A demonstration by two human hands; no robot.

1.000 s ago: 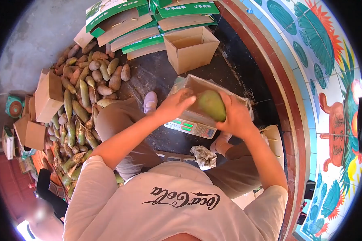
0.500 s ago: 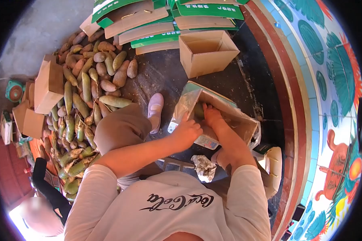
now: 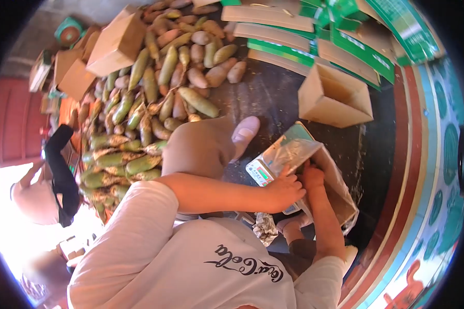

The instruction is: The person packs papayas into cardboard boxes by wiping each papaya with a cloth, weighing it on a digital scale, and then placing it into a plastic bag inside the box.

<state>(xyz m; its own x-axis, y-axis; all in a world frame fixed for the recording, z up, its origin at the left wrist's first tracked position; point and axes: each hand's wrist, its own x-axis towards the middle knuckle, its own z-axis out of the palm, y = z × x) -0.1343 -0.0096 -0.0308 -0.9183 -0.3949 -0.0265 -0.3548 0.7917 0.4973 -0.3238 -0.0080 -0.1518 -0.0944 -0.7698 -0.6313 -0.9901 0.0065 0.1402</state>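
Note:
A cardboard box (image 3: 341,189) lined with clear plastic sits tilted on a digital scale (image 3: 261,171) in front of me. My left hand (image 3: 286,191) is at the box's near left edge, its fingers closed on the plastic liner (image 3: 294,153) and the index finger pointing forward. My right hand (image 3: 311,177) reaches down inside the box beside it. Its fingertips are partly hidden, and I cannot make out what they touch. The scale's green display shows to the left of my left hand.
A big heap of long green radishes (image 3: 168,67), some brownish, lies at left. An open carton (image 3: 335,95) stands beyond the scale, with flattened green cartons (image 3: 278,49) behind. Crumpled plastic (image 3: 264,229) lies near my foot. Another person's dark sleeve (image 3: 62,154) shows at far left.
My view has swung left, so everything appears farther right. The left hand has come closer to the right hand at the box. The right hand stays inside the box.

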